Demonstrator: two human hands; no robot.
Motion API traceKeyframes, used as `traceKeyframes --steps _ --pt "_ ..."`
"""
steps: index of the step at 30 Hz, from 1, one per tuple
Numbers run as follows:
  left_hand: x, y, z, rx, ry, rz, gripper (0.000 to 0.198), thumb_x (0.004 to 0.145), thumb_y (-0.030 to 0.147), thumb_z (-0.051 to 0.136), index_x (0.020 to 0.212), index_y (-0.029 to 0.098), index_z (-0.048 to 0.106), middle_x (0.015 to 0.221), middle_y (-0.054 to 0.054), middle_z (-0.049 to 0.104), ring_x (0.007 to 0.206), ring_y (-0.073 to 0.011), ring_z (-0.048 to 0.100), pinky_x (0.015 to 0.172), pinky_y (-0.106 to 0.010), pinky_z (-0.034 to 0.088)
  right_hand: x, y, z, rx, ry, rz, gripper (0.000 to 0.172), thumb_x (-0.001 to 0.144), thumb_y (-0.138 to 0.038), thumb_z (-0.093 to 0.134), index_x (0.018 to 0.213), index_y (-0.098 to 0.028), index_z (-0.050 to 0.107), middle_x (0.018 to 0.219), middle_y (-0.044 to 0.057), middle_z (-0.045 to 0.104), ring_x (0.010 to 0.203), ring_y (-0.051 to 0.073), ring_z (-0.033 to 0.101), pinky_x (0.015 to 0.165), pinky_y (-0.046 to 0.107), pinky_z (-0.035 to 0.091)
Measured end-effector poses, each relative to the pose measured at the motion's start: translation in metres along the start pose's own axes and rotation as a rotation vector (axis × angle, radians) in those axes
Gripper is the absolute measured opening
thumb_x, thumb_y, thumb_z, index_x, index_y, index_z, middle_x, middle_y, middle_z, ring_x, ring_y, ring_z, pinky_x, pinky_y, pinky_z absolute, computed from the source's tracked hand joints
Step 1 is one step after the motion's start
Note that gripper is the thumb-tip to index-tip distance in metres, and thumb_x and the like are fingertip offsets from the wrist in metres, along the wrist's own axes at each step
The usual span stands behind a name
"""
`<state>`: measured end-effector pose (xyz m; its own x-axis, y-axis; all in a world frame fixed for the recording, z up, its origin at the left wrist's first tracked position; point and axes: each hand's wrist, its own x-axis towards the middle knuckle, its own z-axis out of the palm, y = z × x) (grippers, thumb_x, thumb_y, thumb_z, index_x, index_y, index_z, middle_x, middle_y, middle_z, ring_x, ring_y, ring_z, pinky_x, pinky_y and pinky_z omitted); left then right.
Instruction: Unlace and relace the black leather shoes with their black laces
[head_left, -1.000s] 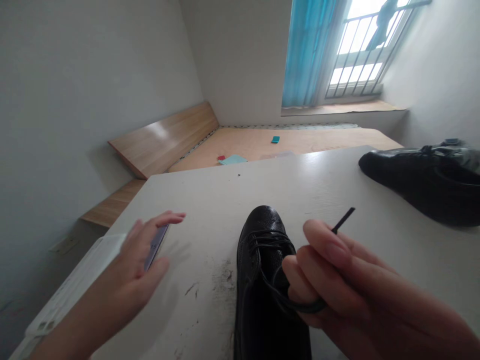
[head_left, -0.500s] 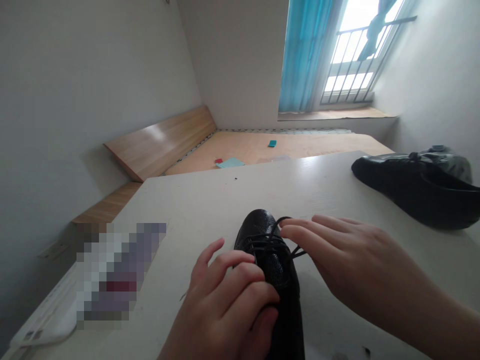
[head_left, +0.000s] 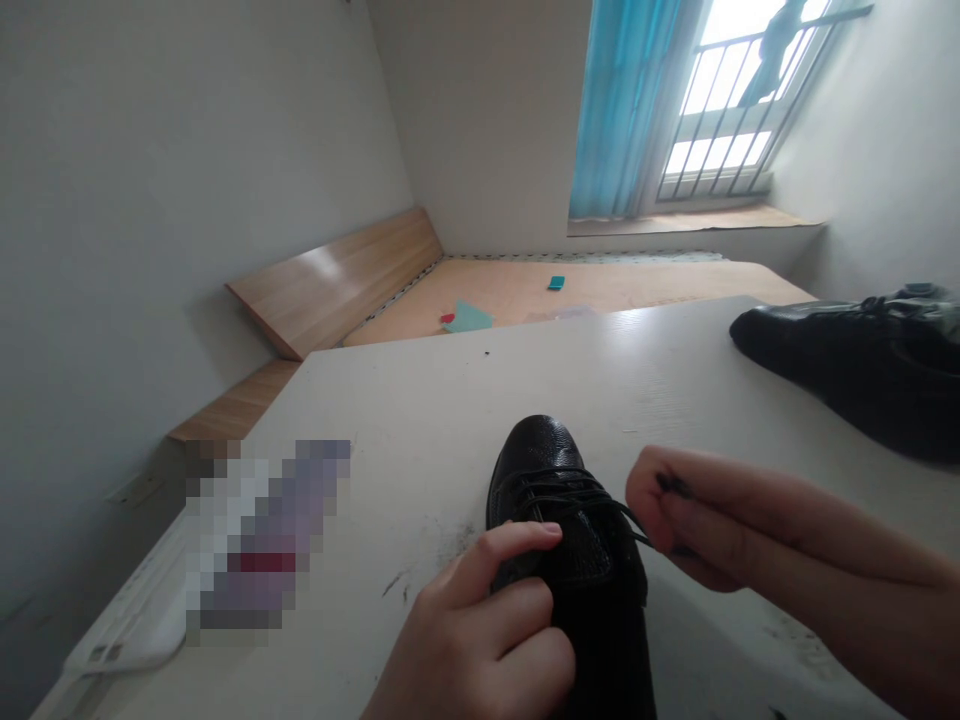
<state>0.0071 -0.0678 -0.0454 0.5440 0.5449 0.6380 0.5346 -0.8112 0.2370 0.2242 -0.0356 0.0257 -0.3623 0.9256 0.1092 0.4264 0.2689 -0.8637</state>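
Observation:
A black leather lace-up shoe [head_left: 546, 455] stands on the white table [head_left: 420, 420], toe pointing away from me. My left hand [head_left: 480, 630] is curled round the shoe's left side by the lace rows, fingers bent and pressing on the leather. My right hand [head_left: 712, 525] is to the right of the shoe, fingers pinched on the black shoelace [head_left: 626, 515], which runs taut from the eyelets to my fingertips.
A second black shoe [head_left: 862, 355] lies at the table's far right. A white tray-like object [head_left: 127, 625] with a pixelated patch sits at the left edge. Beyond the table are a wooden bed frame [head_left: 337, 275], small teal and red items, a window with a blue curtain.
My left hand came from the left edge onto the shoe and stays gripping its side. My right hand moved back from over the laces to the right and now pulls the lace sideways.

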Motion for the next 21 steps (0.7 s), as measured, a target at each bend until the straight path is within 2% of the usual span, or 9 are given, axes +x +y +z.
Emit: traceKeyframes --steps 2,4,8,10,12,15,19,20,21 --pt "-0.001 0.0 0.006 -0.024 0.122 0.006 0.041 0.092 0.007 0.039 0.053 0.021 0.042 0.05 0.001 0.042 0.083 -0.0185 0.061 0.096 -0.034 0.053 0.003 -0.01 0.005 0.136 -0.09 0.06 0.032 0.093 -0.054 0.054 0.084 -0.025 0.065 0.075 0.002 0.064 0.066 0.014 0.059 0.058 0.02 0.052" --pt "0.0 0.002 0.01 -0.021 0.178 -0.012 0.04 0.093 0.012 0.04 0.054 0.02 0.045 0.052 -0.001 0.047 0.092 -0.0208 0.062 0.087 -0.031 0.056 0.008 -0.022 0.011 0.183 -0.191 0.068 0.032 0.094 -0.053 0.052 0.086 -0.025 0.066 0.075 0.001 0.063 0.067 0.013 0.057 0.06 0.021 0.051" --pt "0.004 0.01 0.004 0.125 0.029 -0.091 0.028 0.092 0.018 0.044 0.07 0.02 0.06 0.066 -0.002 0.064 0.087 -0.0233 0.064 0.071 -0.03 0.059 0.028 -0.045 0.019 0.22 -0.393 0.061 0.028 0.097 -0.047 0.048 0.09 -0.025 0.064 0.084 0.001 0.064 0.076 0.014 0.058 0.067 0.024 0.051" --pt "0.005 0.011 0.0 0.155 -0.046 -0.111 0.024 0.091 0.017 0.047 0.071 0.02 0.061 0.069 -0.002 0.066 0.088 -0.024 0.065 0.074 -0.031 0.06 0.044 -0.053 0.018 0.204 -0.481 0.038 0.025 0.096 -0.041 0.047 0.085 -0.023 0.06 0.083 0.0 0.062 0.076 0.013 0.057 0.068 0.025 0.05" --pt "0.004 0.009 0.001 0.111 -0.022 -0.113 0.026 0.09 0.016 0.05 0.065 0.02 0.055 0.065 -0.001 0.062 0.096 -0.0242 0.064 0.083 -0.031 0.059 0.062 -0.059 0.013 0.137 -0.519 -0.014 0.023 0.096 -0.035 0.045 0.083 -0.021 0.059 0.081 -0.001 0.059 0.074 0.013 0.055 0.066 0.026 0.048" --pt "0.001 0.003 0.007 -0.007 0.09 -0.117 0.026 0.088 0.015 0.052 0.062 0.022 0.051 0.059 0.0 0.055 0.106 -0.0242 0.062 0.092 -0.033 0.056 0.082 -0.065 0.002 -0.078 -0.499 -0.173 0.021 0.096 -0.029 0.044 0.083 -0.022 0.059 0.079 -0.001 0.058 0.071 0.012 0.052 0.063 0.025 0.043" --pt "0.006 0.005 -0.006 -0.162 0.005 -0.163 0.011 0.081 0.016 0.06 0.075 0.024 0.056 0.065 0.002 0.06 0.11 -0.0245 0.062 0.097 -0.035 0.052 0.091 -0.071 -0.006 -0.454 -0.275 -0.417 0.014 0.091 -0.019 0.047 0.081 -0.023 0.057 0.074 -0.001 0.059 0.064 0.013 0.047 0.056 0.026 0.033" --pt "0.01 0.007 -0.012 -0.188 0.049 -0.204 0.01 0.078 0.02 0.064 0.077 0.024 0.055 0.071 0.002 0.063 0.105 -0.0241 0.063 0.094 -0.034 0.053 0.091 -0.072 -0.005 -0.512 -0.228 -0.437 0.013 0.09 -0.017 0.047 0.082 -0.023 0.056 0.073 -0.001 0.06 0.063 0.014 0.047 0.055 0.027 0.031" --pt "0.015 0.008 -0.019 -0.181 0.057 -0.32 0.011 0.077 0.021 0.065 0.078 0.024 0.054 0.081 0.001 0.065 0.101 -0.023 0.064 0.088 -0.032 0.054 0.091 -0.074 -0.003 -0.554 -0.207 -0.449 0.013 0.089 -0.015 0.046 0.083 -0.022 0.055 0.073 -0.001 0.06 0.062 0.014 0.047 0.055 0.027 0.029"
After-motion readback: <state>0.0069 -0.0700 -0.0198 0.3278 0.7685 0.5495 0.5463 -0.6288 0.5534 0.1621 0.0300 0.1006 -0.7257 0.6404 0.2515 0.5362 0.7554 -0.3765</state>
